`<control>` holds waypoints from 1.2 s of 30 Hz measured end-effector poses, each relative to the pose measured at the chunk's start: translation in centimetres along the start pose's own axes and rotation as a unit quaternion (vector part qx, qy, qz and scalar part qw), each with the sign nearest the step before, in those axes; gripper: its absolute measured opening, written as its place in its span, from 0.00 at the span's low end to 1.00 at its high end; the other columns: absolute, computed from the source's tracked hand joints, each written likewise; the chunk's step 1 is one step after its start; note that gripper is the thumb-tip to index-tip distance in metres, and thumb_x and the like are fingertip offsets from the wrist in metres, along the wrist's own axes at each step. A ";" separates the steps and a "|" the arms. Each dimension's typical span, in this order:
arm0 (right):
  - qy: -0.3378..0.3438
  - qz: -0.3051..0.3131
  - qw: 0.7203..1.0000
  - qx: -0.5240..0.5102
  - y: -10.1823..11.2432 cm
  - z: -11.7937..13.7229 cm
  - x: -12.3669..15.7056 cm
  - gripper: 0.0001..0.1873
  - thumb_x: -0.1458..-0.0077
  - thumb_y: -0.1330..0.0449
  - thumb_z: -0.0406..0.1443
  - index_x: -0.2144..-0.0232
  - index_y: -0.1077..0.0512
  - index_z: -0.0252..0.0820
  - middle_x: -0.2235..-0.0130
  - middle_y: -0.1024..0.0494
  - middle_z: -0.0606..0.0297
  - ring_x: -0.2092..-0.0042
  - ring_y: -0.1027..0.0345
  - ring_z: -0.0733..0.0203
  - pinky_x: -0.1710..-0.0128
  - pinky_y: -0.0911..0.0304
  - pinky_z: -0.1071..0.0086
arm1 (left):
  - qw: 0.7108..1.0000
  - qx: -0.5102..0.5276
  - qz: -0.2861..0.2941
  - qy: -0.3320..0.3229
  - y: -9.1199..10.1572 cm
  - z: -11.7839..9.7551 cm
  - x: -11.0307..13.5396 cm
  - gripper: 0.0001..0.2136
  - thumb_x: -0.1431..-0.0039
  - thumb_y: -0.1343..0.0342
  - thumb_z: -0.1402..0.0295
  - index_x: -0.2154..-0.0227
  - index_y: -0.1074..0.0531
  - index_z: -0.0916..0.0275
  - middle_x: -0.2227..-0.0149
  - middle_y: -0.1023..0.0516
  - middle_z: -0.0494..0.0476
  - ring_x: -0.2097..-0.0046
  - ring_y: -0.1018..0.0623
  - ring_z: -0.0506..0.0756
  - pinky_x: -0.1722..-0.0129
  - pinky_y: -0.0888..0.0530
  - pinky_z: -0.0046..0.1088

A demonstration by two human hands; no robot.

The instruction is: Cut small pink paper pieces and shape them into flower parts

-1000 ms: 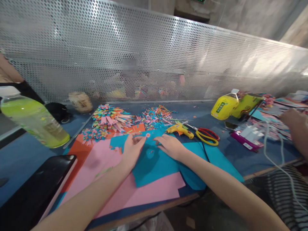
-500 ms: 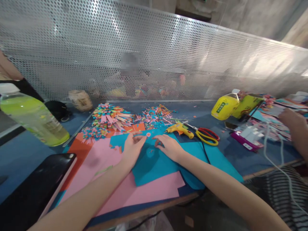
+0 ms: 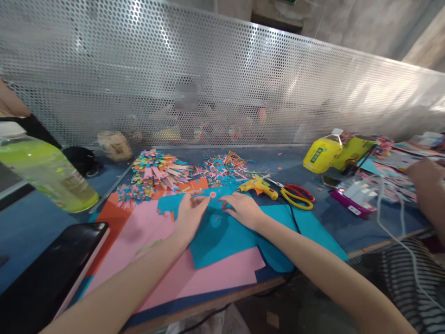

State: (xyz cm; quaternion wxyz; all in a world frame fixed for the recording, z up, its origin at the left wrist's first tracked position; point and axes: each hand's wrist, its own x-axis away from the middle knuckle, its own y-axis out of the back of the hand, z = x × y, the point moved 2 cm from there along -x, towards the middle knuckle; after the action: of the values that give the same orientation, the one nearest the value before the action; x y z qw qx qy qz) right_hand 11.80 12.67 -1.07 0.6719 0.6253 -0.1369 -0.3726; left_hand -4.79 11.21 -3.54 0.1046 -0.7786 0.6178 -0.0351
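My left hand (image 3: 193, 211) is closed, with thumb and forefinger pinching a small pink and orange paper disc (image 3: 212, 195), perhaps a rolled strip. Just right of the disc, my right hand (image 3: 241, 208) has its fingers curled together; whatever lies between them is too small to make out. Both hands are over a blue paper sheet (image 3: 222, 241) that overlaps a pink sheet (image 3: 208, 278). Small paper scraps lie on the blue sheet below the fingertips. A yellow glue gun (image 3: 259, 186) rests beyond my right hand, beside scissors (image 3: 297, 196) with red and yellow handles.
Behind the hands are a layered paper-strip cone (image 3: 158, 169) and a heap of cut strips (image 3: 224, 167). A green drink bottle (image 3: 48, 169) and a black phone-like slab (image 3: 55, 269) lie left. Yellow bottle (image 3: 323, 153), white cable (image 3: 385, 227) and a co-worker's hand (image 3: 427, 181) are right.
The view has shifted very slightly. My left hand keeps its pinch on the paper disc, and the fingers of my right hand have edged a little closer to it.
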 end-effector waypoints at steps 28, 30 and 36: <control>0.106 0.001 0.978 0.182 -0.6 0.8 -0.6 0.11 0.42 0.53 0.33 0.62 0.33 0.38 0.68 0.29 0.59 0.62 0.39 0.59 0.66 0.44 0.69 | 1.000 0.012 -0.004 0.011 -0.2 -0.4 0.1 0.19 0.62 0.38 0.64 0.66 0.36 0.63 0.75 0.25 0.50 0.74 0.27 0.49 0.73 0.34 0.24; 0.080 -0.005 0.983 0.166 -0.3 0.4 -0.7 0.11 0.42 0.53 0.33 0.60 0.34 0.37 0.66 0.29 0.59 0.61 0.39 0.59 0.64 0.43 0.69 | 1.000 0.025 -0.008 0.014 -0.2 -0.3 0.1 0.20 0.62 0.38 0.64 0.65 0.36 0.62 0.75 0.25 0.50 0.75 0.27 0.49 0.73 0.33 0.25; 0.004 -0.006 1.000 0.024 0.9 -0.8 -0.3 0.12 0.44 0.50 0.34 0.57 0.35 0.39 0.63 0.28 0.61 0.58 0.38 0.62 0.60 0.41 0.71 | 0.999 0.025 -0.017 0.017 -0.1 -0.5 0.2 0.19 0.62 0.38 0.64 0.65 0.36 0.61 0.74 0.26 0.48 0.76 0.28 0.48 0.75 0.35 0.23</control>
State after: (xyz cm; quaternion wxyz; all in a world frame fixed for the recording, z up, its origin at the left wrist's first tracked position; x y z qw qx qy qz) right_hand 12.45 13.37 -0.26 0.6547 0.6437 -0.1395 -0.3709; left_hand -4.71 11.04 -3.06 0.1126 -0.7857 0.6048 -0.0654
